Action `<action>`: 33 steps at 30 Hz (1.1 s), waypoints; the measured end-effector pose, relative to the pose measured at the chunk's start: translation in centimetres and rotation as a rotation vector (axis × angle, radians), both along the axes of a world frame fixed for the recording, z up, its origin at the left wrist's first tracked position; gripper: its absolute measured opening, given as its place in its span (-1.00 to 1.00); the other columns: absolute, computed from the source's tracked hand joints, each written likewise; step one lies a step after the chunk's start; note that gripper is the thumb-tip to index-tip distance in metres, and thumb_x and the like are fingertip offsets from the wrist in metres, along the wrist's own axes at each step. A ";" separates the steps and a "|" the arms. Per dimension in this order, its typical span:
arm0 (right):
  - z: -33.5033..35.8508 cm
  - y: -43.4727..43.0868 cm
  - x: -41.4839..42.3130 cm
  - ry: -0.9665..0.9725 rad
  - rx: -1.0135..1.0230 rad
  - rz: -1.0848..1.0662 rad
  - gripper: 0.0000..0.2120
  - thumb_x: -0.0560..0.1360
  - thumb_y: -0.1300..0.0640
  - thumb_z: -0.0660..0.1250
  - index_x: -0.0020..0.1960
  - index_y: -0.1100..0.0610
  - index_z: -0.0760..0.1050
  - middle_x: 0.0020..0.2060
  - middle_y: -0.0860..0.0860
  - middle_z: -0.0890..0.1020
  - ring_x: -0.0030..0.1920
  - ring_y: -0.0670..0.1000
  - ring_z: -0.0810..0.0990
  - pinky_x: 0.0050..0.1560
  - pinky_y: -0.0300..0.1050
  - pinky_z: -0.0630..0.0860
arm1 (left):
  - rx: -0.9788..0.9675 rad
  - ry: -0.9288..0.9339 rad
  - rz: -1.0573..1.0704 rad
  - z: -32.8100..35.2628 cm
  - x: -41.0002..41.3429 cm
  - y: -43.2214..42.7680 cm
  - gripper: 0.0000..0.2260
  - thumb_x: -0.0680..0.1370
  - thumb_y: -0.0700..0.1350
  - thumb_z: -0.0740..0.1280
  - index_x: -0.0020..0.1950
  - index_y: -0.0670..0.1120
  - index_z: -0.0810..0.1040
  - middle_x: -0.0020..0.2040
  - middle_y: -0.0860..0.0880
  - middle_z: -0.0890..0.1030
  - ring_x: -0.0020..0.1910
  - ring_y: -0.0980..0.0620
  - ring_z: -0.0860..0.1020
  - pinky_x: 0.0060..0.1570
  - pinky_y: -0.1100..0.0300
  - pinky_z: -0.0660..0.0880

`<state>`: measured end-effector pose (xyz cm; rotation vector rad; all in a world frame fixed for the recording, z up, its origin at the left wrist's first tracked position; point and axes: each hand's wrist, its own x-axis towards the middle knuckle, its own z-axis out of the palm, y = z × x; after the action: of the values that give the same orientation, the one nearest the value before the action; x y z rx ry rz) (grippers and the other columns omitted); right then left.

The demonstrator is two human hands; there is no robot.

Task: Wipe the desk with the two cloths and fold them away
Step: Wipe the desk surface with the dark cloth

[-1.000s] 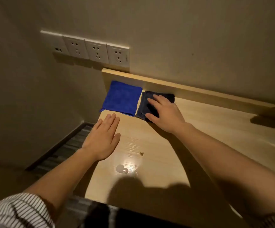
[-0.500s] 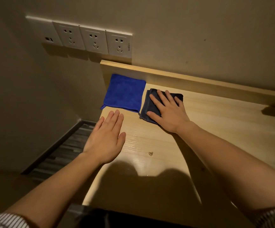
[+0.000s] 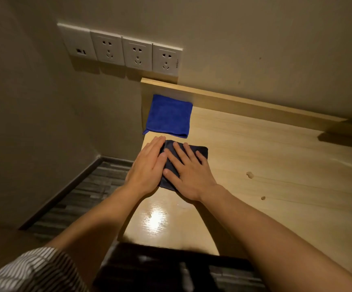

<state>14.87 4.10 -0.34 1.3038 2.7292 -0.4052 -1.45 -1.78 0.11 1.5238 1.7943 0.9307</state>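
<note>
A bright blue folded cloth [image 3: 168, 115] lies flat in the desk's far left corner, against the raised back edge. Just in front of it lies a dark navy folded cloth [image 3: 202, 150] near the left edge of the light wooden desk [image 3: 265, 154]. My right hand [image 3: 186, 172] presses flat on the dark cloth with fingers spread. My left hand [image 3: 147, 165] rests with straight fingers on the cloth's left side, partly over the desk edge. Much of the dark cloth is hidden under both hands.
A row of white wall sockets [image 3: 124, 52] sits above the desk's far left corner. Two small crumbs [image 3: 249, 174] lie on the desk to the right. Left of the desk edge the striped floor [image 3: 82, 192] drops away. A glare spot shines near the front edge.
My right hand slid the dark cloth from beside the blue cloth toward me and left, in front of the blue one. My left hand moved from the bare desk onto the dark cloth.
</note>
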 end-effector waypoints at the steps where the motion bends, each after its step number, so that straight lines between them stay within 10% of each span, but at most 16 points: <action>1: 0.2 -0.1 -0.8 0.003 -0.029 0.013 -0.38 0.65 -0.35 -0.23 0.66 -0.22 -0.20 0.68 -0.12 -0.14 0.66 0.01 -0.25 0.62 0.17 -0.19 | 0.007 -0.033 -0.006 0.1 -0.2 -0.1 -0.45 0.71 0.06 0.02 0.69 -0.08 0.27 0.66 -0.08 0.34 0.65 0.03 0.25 0.64 0.01 0.18; 7: 2.7 0.1 3.2 0.258 -0.075 -0.059 -0.38 0.66 -0.32 -0.16 0.68 -0.16 0.01 0.68 -0.14 0.05 0.66 -0.07 -0.07 0.60 0.12 -0.02 | 0.016 0.070 -0.105 1.1 -0.3 0.4 -0.44 0.71 0.09 0.00 0.69 -0.09 0.25 0.69 -0.08 0.29 0.68 -0.01 0.18 0.68 -0.08 0.07; 16: -0.9 -6.9 15.0 -0.010 0.102 -0.216 -0.20 0.62 -0.42 -0.05 0.69 -0.04 -0.15 0.68 -0.11 -0.15 0.64 -0.13 -0.26 0.59 -0.05 -0.11 | -0.028 0.717 -0.449 -1.2 2.5 2.9 -0.33 0.69 0.40 -0.12 0.75 0.16 -0.05 0.77 0.00 -0.04 0.73 -0.07 -0.10 0.67 -0.17 -0.15; 33: -1.3 -6.9 14.8 -0.023 0.172 -0.222 -0.22 0.62 -0.41 -0.05 0.70 -0.03 -0.10 0.68 -0.10 -0.07 0.66 -0.09 -0.17 0.61 0.10 -0.12 | -0.109 0.786 -0.402 -1.5 0.8 -1.2 -0.06 0.41 0.68 -0.29 0.72 0.27 -0.17 0.77 0.01 -0.13 0.72 -0.09 -0.19 0.63 -0.33 -0.22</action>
<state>29.63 -2.85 -1.67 1.6518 2.6584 -0.1717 -0.67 -2.97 -1.38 2.2512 1.8527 0.0118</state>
